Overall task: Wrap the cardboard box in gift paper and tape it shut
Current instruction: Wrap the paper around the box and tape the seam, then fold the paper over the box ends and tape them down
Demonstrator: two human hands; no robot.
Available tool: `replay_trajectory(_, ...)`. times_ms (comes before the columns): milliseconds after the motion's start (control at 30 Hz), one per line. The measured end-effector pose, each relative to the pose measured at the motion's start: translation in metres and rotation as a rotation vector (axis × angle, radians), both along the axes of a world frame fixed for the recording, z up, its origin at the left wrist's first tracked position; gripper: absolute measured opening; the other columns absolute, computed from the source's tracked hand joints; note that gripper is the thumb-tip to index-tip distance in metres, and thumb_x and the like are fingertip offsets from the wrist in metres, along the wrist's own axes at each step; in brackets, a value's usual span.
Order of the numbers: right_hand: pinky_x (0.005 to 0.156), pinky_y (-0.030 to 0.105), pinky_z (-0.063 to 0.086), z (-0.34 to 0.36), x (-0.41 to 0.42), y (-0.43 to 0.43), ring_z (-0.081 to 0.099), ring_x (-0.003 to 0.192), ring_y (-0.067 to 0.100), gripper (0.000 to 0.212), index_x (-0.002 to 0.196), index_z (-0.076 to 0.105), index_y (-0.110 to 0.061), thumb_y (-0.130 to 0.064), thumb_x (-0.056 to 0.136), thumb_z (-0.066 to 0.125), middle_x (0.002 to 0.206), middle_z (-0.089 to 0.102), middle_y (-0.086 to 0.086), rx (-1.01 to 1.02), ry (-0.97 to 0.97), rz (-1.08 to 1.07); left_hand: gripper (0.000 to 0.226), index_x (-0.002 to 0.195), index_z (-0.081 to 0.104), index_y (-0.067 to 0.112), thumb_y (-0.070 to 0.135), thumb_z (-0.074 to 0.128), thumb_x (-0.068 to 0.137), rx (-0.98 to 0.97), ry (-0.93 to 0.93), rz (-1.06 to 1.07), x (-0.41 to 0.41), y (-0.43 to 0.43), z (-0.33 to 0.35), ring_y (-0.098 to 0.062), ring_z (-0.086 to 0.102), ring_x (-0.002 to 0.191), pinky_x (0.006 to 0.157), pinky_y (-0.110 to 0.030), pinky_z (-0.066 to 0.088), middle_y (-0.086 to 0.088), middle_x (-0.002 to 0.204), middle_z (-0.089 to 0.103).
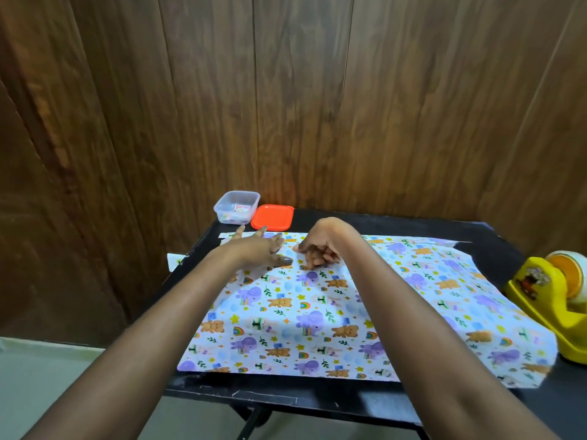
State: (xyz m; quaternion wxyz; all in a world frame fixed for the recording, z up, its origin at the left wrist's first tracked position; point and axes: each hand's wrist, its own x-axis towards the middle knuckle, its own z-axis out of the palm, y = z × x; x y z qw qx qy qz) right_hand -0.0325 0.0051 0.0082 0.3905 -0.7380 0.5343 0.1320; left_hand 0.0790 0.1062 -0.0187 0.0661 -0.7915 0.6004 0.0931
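Right forearm [397,296] overlaps gift paper [301,331]; right hand [320,246] grip unclear.

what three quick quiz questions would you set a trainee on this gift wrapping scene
1. True or false: the orange lid sits on the clear container.
2. The yellow tape dispenser stands where? A) right of the gift paper B) left of it C) on it
3. Which hand lies flat on the paper?
Key: 1 false, it lies beside it. 2 A. 3 the left hand.
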Motion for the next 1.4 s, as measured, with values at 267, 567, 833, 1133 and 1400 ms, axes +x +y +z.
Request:
replay_trajectory(267,0.053,0.024,0.045,-0.001,-0.076,-0.011,0.061,0.056,0.017,0.02,0.073,0.059,-0.005,-0.016,0.09,0.062,0.072,0.068,0.011,-0.138,-0.479,-0.074,0.079,0.149,0.015,0.012,0.065,0.022,0.091,-0.107,-0.15,0.135,-0.021,0.006,0.002,-0.02,-0.012,0.145,0.112,-0.054,-0.011,0.0,0.159,0.007)
replay_trajectory(567,0.114,0.05,0.018,-0.027,-0.114,-0.065,0.023,0.142,0.026,0.059,0.142,0.039,-0.028,-0.059,0.093,0.039,0.152,0.033,0.002,-0.65,-0.035,0.251,0.097,0.15,-0.004,0.024,0.061,0.054,0.082,-0.038,0.023,-0.375,-0.106,0.05,-0.016,-0.009,-0.021,0.142,0.111,-0.043,-0.021,0.007,0.156,-0.016)
replay_trajectory(833,0.067,0.025,0.039,-0.008,-0.162,-0.08,0.055,0.086,0.023,0.039,0.089,0.061,-0.01,-0.046,0.094,0.049,0.079,0.059,0.002,-0.598,0.081,0.304,0.059,0.146,0.027,0.033,0.034,0.052,0.093,-0.244,-0.175,-0.463,-0.088,0.037,-0.005,-0.004,0.006,0.144,0.115,-0.042,-0.007,0.019,0.155,0.015)
replay_trajectory(1133,0.066,0.029,0.04,-0.008,-0.242,-0.089,0.041,0.088,0.023,0.018,0.09,0.067,-0.014,-0.031,0.085,0.068,0.093,0.051,0.002,-0.093,-0.109,0.022,0.067,0.151,0.008,0.02,0.03,0.044,0.096,-0.585,0.703,0.261,-0.131,0.053,-0.056,-0.013,0.017,0.143,0.106,-0.027,0.026,0.007,0.157,0.01)
replay_trajectory(1400,0.053,0.023,0.035,-0.023,-0.244,-0.095,0.04,0.055,0.018,0.01,0.08,0.063,-0.009,-0.014,0.088,0.064,0.064,0.047,0.006,-0.047,-0.426,-0.32,0.039,0.112,0.066,0.014,0.03,0.041,0.085,-0.702,1.261,0.392,-0.116,-0.026,-0.047,-0.017,0.062,0.105,0.097,-0.035,0.047,-0.003,0.114,0.067)
